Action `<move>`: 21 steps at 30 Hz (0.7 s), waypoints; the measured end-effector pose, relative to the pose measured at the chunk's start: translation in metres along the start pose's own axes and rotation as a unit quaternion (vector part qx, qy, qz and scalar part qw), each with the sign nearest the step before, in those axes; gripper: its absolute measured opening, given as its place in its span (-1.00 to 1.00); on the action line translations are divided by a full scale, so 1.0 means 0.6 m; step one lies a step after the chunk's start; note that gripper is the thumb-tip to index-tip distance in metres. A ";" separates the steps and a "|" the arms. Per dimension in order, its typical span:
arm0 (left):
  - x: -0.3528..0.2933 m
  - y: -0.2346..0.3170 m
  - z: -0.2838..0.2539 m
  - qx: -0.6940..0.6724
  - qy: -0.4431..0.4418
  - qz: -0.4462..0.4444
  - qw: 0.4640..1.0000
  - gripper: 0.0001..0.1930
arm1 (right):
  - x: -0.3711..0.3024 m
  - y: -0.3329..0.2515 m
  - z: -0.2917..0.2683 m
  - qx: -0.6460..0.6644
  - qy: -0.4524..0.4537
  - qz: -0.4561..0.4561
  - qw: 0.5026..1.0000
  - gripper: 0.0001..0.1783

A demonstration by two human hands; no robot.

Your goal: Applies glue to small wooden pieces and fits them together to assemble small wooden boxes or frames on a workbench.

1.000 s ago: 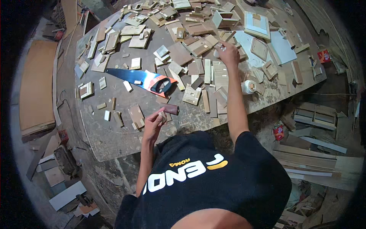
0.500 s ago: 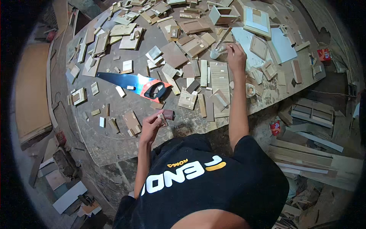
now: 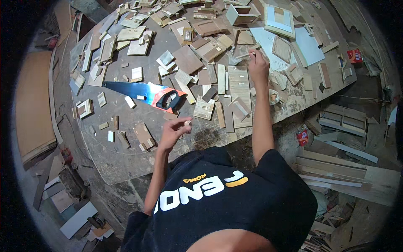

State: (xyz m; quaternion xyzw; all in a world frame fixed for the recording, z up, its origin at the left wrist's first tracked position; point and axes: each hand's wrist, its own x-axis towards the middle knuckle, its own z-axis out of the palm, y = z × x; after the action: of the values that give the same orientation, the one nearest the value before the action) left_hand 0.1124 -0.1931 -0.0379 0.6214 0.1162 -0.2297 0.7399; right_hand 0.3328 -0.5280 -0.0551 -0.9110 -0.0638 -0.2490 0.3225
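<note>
1. A left hand (image 3: 172, 132) at the bench, on the worker's side of the saw (image 3: 147, 95), pinches a small wood piece (image 3: 187, 123) between thumb and fingertips, just out from the saw's handle.

2. What has changed in the last second: the dark brown block that showed in those same fingers is gone from sight — whether put down or hidden behind the palm, I cannot tell. From where I stand, only the pale piece shows in that grip.

3. The right hand (image 3: 259, 67) is out beyond the saw's handle and to its right, fingers drawn together beside a clear cup (image 3: 234, 60). Whether they grasp its rim or something thin, I cannot tell.

4. The small piece shows one pale face outward, past the fingertips; it looks too stubby here to read a long axis. By the cup, a thin stick (image 3: 235, 40) points away from the worker, its long axis leaning slightly right at the far end.

5. Right of the saw — a pale board (image 3: 240, 80), lengthwise away from the worker.
</note>
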 end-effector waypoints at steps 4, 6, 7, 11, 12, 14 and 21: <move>0.081 0.020 0.044 0.132 -0.039 0.043 0.990 -0.65 | -0.012 0.000 -0.001 0.020 0.025 0.035 0.999 -0.85; 0.131 0.034 0.084 0.204 -0.047 0.130 0.969 -0.65 | -0.012 -0.001 -0.005 0.019 0.041 0.029 0.999 -0.85; 0.160 0.038 0.104 0.221 -0.050 0.165 0.960 -0.66 | -0.013 0.003 -0.005 0.019 0.051 0.027 0.998 -0.85; 0.276 0.058 0.160 0.288 -0.061 0.214 0.931 -0.71 | -0.011 0.011 -0.001 0.028 0.063 0.040 0.997 -0.86; 0.302 0.065 0.176 0.318 -0.079 0.206 0.922 -0.73 | -0.009 0.015 -0.002 0.017 0.069 0.040 0.997 -0.87; 0.373 0.039 0.177 0.363 -0.065 0.310 0.876 -0.79 | 0.000 0.007 0.007 0.022 0.047 0.040 0.998 -0.87; 0.456 -0.010 0.198 0.468 -0.029 0.380 0.797 -0.87 | 0.009 -0.010 -0.005 0.036 -0.018 0.032 0.999 -0.89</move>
State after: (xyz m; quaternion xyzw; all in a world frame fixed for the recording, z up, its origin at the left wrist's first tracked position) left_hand 0.3335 -0.3629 -0.1442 0.8793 -0.2722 0.0255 0.3899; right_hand 0.3343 -0.5254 -0.0468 -0.9046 -0.0498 -0.2194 0.3620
